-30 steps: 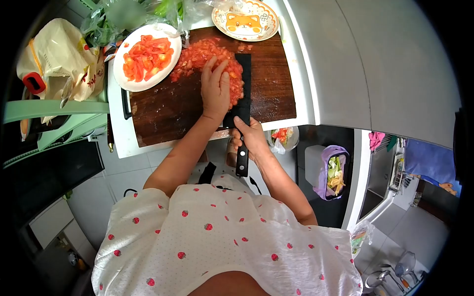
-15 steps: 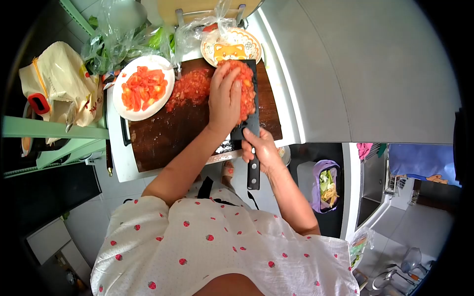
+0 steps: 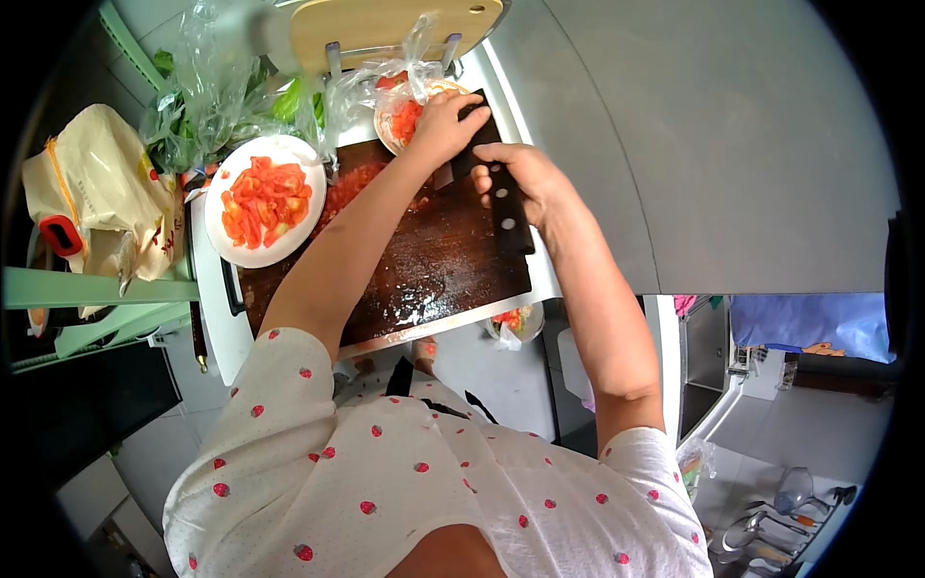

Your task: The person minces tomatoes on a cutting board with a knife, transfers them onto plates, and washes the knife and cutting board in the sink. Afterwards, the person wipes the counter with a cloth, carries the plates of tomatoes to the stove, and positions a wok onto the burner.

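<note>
My right hand [image 3: 520,178] grips the black handle of a cleaver [image 3: 511,212], whose dark blade reaches up over the patterned plate [image 3: 384,130]. Fingers spread, my left hand [image 3: 448,125] is at the blade, above that plate. Chopped tomato [image 3: 407,120] lies on the plate beside my left hand. More chopped tomato [image 3: 352,185] sits on the dark cutting board [image 3: 424,255], partly hidden by my left forearm. To the left, a white plate [image 3: 214,214] bears tomato pieces [image 3: 265,200] and overlaps the board's corner.
Plastic bags with greens [image 3: 188,120] lie behind the white plate. A cream bag [image 3: 101,183] with a red-handled tool stands at the left. A wooden folding seat [image 3: 385,34] is beyond the counter. Below the board's edge is a bowl of scraps [image 3: 525,323].
Both hands and the cleaver have moved up and away from the board to the patterned plate. The chopped tomato from the blade is now on that plate, and the blade is tilted.
</note>
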`<control>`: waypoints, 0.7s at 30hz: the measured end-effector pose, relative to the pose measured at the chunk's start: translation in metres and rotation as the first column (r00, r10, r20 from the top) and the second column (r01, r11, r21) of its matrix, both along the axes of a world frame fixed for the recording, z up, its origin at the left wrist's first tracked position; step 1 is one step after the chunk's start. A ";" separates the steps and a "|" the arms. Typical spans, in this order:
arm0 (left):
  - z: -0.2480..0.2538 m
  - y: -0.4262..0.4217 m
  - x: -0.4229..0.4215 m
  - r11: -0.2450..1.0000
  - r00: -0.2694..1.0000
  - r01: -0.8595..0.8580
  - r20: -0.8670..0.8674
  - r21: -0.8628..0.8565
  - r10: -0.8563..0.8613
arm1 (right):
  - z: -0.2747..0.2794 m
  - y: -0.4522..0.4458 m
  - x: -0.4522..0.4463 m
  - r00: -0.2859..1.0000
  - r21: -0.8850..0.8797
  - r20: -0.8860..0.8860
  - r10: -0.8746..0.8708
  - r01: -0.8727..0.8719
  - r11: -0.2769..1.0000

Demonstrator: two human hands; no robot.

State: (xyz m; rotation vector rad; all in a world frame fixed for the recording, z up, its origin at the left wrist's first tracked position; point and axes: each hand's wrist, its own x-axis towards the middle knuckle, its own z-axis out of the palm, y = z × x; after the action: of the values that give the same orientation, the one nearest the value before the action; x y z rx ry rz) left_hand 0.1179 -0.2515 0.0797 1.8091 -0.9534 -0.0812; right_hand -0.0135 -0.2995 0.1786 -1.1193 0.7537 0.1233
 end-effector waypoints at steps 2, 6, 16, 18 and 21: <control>-0.016 -0.005 0.015 0.997 0.995 -0.058 0.075 -0.060 0.062 | 0.016 -0.002 -0.013 1.000 -0.055 -0.001 0.024 -0.024 0.998; -0.007 0.034 0.008 0.974 0.998 -0.046 0.021 -0.223 0.052 | 0.025 0.005 -0.062 0.992 -0.121 0.120 -0.032 0.046 0.992; -0.065 0.127 -0.022 0.946 0.882 -0.325 0.361 0.001 0.303 | -0.102 0.047 -0.154 0.949 0.135 0.057 -0.309 0.299 0.945; -0.069 0.127 -0.013 0.950 0.892 -0.308 0.363 0.049 0.270 | -0.114 0.049 -0.150 0.958 0.085 0.023 -0.287 0.284 0.955; -0.071 0.124 -0.004 0.949 0.909 -0.287 0.349 0.133 0.226 | -0.125 0.049 -0.140 0.952 0.106 0.024 -0.306 0.302 0.947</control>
State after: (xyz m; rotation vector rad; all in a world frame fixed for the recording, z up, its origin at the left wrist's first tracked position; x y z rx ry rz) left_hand 0.1138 -0.1278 0.0088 2.1487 -0.9497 0.3214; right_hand -0.1538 -0.2509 0.0536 -0.8948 0.8656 -0.1209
